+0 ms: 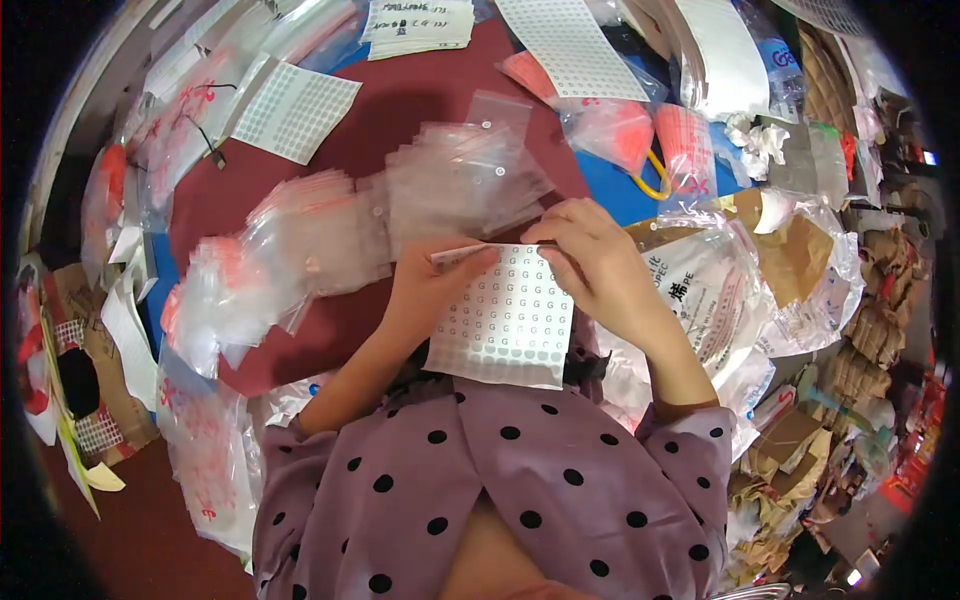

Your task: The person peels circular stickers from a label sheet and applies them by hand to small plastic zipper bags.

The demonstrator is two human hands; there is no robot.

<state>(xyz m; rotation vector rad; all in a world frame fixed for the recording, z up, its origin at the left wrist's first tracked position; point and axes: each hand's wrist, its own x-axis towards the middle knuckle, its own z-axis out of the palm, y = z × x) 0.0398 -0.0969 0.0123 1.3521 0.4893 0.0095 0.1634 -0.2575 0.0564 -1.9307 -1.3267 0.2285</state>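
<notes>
A white sheet of round stickers (505, 310) printed with rows of the letter G is held in front of my chest, its top edge folded over at the left. My left hand (425, 285) grips the sheet's upper left part, fingers closed on it. At the top right corner, the thumb and fingers of my right hand (600, 262) are pinched together on the edge; whether a loosened sticker is between them I cannot make out. Just beyond both hands, a fanned row of clear zip bags (325, 235) with red edges lies across the dark red tabletop (390, 90).
Another sticker sheet (297, 112) lies at the far left, and a longer sheet (575, 50) at the back. Packs of red-edged bags (685, 150) and crumpled white paper (757, 145) sit back right. A large printed plastic bag (715, 285) is beside my right forearm.
</notes>
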